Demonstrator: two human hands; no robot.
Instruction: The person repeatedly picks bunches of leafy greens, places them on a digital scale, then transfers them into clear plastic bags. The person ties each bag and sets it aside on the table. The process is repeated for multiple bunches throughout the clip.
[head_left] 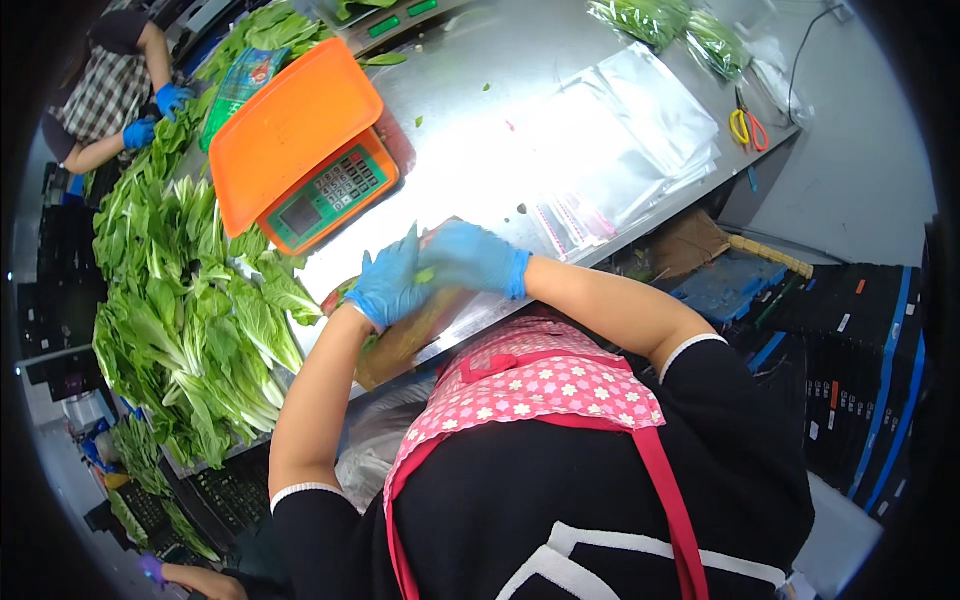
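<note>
My left hand (388, 287), in a blue glove, is over the table's near edge, with some fingers stretched out and apart. Close against it on the right is my right hand (472, 260), also blue-gloved and smeared by motion, so its fingers cannot be read. A small scrap of green leaf (425, 275) shows between the two hands. Whatever else lies under them is hidden or blurred. Just beyond my left hand stands a digital scale (330, 195) with an orange tray (295, 125). Leafy greens (190, 320) are heaped along the left, the nearest leaves close to my left wrist.
Clear plastic bags (650, 120) lie stacked on the metal table (450, 130) at right. Scissors (745, 128) are near its right edge, bagged greens (715, 45) at the far side. A co-worker's blue-gloved hands (155, 118) handle leaves at far left. Black crates (850, 390) stand at right.
</note>
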